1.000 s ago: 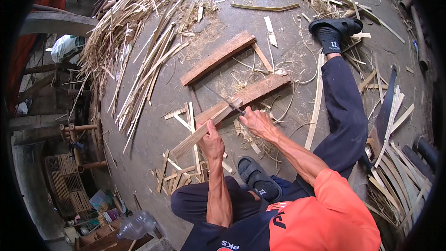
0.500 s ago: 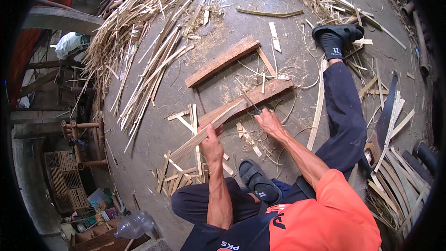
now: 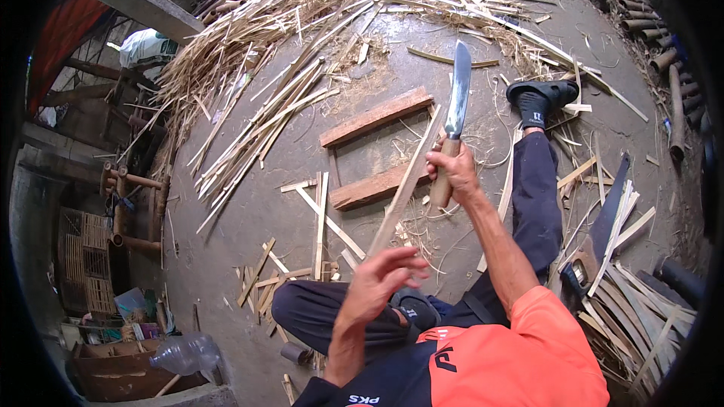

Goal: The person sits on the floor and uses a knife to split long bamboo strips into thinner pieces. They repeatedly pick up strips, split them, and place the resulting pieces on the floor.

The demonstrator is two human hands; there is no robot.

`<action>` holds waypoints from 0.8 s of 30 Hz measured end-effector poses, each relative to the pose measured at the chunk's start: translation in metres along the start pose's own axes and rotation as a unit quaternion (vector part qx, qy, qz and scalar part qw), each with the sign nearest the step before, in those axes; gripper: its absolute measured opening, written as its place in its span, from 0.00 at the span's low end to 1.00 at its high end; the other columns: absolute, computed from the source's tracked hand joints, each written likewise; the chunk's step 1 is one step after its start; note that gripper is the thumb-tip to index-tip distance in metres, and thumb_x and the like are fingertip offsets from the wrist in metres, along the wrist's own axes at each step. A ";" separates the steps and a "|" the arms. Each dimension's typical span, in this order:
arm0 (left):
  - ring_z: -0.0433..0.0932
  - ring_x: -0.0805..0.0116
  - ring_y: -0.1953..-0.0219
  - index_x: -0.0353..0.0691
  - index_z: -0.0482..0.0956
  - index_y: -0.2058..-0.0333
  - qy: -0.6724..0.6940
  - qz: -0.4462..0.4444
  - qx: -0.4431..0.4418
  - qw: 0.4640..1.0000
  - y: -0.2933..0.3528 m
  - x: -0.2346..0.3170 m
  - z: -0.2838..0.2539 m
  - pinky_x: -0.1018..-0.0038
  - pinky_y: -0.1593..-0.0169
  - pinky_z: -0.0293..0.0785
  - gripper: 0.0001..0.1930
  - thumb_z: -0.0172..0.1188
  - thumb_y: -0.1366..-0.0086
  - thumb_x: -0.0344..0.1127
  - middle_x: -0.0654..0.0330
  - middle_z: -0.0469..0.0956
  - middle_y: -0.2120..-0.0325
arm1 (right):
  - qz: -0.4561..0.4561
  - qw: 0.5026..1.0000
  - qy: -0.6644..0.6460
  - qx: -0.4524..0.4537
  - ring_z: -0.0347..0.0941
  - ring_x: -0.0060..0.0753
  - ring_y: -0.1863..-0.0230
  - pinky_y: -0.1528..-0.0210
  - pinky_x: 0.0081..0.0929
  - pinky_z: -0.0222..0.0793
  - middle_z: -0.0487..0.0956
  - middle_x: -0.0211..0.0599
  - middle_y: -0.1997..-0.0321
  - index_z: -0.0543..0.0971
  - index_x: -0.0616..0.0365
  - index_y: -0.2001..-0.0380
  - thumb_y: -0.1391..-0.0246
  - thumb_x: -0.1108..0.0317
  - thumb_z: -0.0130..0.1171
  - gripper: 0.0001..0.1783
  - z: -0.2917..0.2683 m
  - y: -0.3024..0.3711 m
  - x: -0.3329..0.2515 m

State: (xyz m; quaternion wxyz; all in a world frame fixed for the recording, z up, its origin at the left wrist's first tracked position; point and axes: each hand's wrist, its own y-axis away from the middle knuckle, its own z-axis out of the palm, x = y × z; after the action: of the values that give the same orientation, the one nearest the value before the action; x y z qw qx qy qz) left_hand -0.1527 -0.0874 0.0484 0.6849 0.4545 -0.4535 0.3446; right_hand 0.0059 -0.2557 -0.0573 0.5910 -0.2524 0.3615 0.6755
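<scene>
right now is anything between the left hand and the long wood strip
Nothing visible stands between them: the lower end of the long wood strip appears right at the left hand, though contact is unclear. The knife in the right hand is to the strip's right.

The knife blade (image 3: 458, 90) bars the way just beyond the right hand (image 3: 458, 173), and a long pale strip (image 3: 401, 200) slants between it and the left hand (image 3: 375, 280). Bare floor (image 3: 264, 209) leaves passage between the loose strips (image 3: 265, 132) and short offcuts (image 3: 260, 275); the outstretched leg (image 3: 537, 196) hems in the right.
</scene>
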 end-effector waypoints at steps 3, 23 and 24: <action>0.74 0.67 0.59 0.32 0.67 0.52 -0.274 0.139 0.173 0.936 -0.011 0.030 -0.018 0.73 0.56 0.70 0.17 0.48 0.37 0.36 0.52 0.74 0.62 | 0.006 0.999 0.031 -0.036 0.70 0.20 0.82 0.82 0.17 0.69 0.71 0.30 0.77 0.64 0.56 0.67 0.59 0.76 0.62 0.18 -0.005 -0.002 -0.025; 0.62 0.80 0.83 0.32 0.67 0.59 0.000 0.012 0.130 0.991 -0.022 0.005 0.007 0.84 0.79 0.61 0.11 0.41 0.34 0.32 0.65 0.67 0.81 | -0.172 0.592 0.786 -0.047 0.75 0.49 0.76 0.77 0.40 0.68 0.74 0.51 0.81 0.70 0.62 0.70 0.54 0.75 0.47 0.06 -0.061 -0.030 -0.051; 0.62 0.80 0.83 0.32 0.66 0.58 0.006 0.021 0.148 0.989 -0.012 0.006 -0.003 0.83 0.79 0.61 0.11 0.42 0.34 0.32 0.65 0.67 0.81 | -0.115 0.645 0.755 -0.006 0.74 0.53 0.73 0.75 0.42 0.67 0.73 0.55 0.80 0.70 0.66 0.71 0.55 0.76 0.46 0.06 -0.085 -0.047 -0.079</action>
State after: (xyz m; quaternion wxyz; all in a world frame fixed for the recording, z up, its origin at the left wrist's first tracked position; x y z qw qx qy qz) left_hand -0.1393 -0.0888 0.0499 0.6056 0.5392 -0.4029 0.4244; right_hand 0.0583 -0.3694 -0.0571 0.1846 -0.7183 0.6464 0.1792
